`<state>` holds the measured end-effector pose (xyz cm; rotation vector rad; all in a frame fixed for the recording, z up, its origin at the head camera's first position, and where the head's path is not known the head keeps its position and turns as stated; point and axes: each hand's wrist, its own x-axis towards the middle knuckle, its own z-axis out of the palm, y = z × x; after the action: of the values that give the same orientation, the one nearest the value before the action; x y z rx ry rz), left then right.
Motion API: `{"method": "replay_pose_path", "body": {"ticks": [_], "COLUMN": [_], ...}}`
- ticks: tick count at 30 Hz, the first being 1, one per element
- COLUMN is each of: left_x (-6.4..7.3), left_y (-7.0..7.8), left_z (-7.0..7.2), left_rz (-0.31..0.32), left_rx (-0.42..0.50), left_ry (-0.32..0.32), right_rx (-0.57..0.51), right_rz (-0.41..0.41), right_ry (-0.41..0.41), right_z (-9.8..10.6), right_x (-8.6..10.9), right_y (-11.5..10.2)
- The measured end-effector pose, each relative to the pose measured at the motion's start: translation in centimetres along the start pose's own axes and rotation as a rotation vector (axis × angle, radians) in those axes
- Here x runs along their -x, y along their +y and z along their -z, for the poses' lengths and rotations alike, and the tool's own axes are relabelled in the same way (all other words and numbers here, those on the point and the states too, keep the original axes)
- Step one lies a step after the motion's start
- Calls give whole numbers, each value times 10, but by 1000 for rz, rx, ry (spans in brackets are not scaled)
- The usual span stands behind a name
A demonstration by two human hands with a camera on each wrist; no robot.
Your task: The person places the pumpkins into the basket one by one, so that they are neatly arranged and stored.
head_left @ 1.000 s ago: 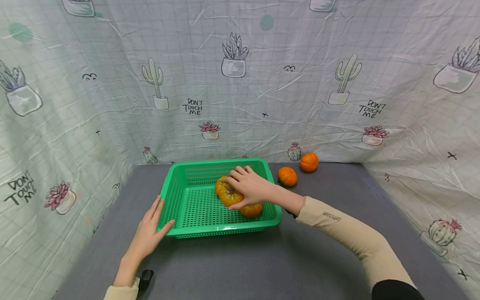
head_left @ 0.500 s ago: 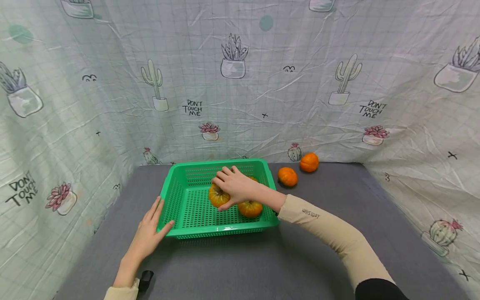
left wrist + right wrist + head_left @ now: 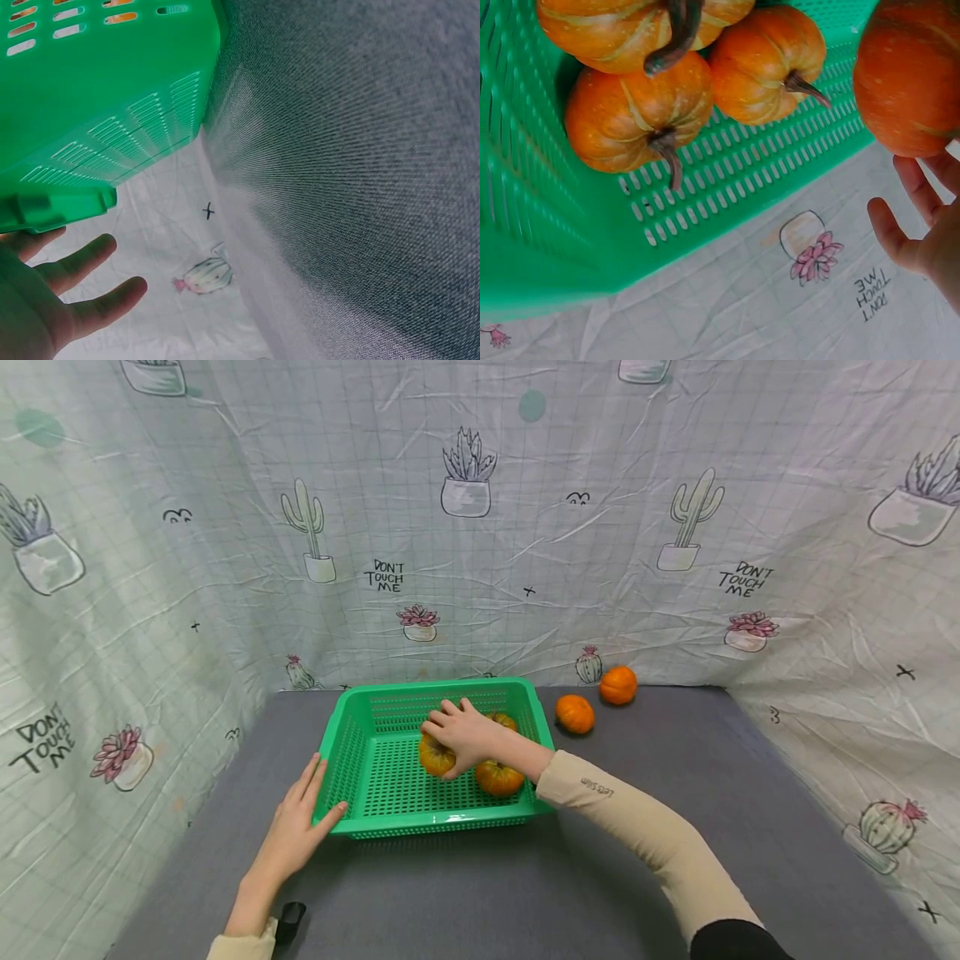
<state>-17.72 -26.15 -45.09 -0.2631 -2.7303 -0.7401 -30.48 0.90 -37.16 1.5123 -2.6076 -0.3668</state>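
Note:
My right hand [image 3: 474, 739] grips a small orange pumpkin [image 3: 435, 757] over the middle of the green plastic basket [image 3: 442, 818]. In the right wrist view that pumpkin [image 3: 907, 82] is at the right edge, with the fingers against its underside. Several more pumpkins lie at the basket's right side, such as a near one [image 3: 498, 779] and a far one [image 3: 502, 721], partly covered by the hand. At the basket's left rim my left hand [image 3: 291, 831] rests with straight, spread fingers; the left wrist view shows its fingers [image 3: 109, 304] at the rim.
Two orange pumpkins stand outside, right of the basket: a nearer one [image 3: 575, 714] and one [image 3: 618, 685] by the back curtain [image 3: 525, 610]. A grey cloth [image 3: 480, 893] covers the table. Printed curtain hangs at the back and both sides.
My right hand has carried the pumpkin leftward from the basket's right side, mostly in the first half second; the forearm has swung left and uncovered the near pumpkin. The left hand has stayed in place.

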Motion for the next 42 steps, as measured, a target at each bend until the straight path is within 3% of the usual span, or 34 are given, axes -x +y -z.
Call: {"method": "replay_pose_path", "body": {"ticks": [17, 24, 42], "left_x": [1, 0, 0], "left_y": [-1, -2, 1], "left_z": [-1, -1, 1], "left_rz": [-9, -7, -10], "left_rx": [2, 8, -75], "left_ry": [11, 2, -3], "right_rx": [-23, 9, 35], "right_rz": [-74, -52, -46], "right_ry": [-204, -216, -246], "right_z": [-23, -27, -33], "right_x": [-5, -7, -6], "right_y": [-4, -5, -10]}}
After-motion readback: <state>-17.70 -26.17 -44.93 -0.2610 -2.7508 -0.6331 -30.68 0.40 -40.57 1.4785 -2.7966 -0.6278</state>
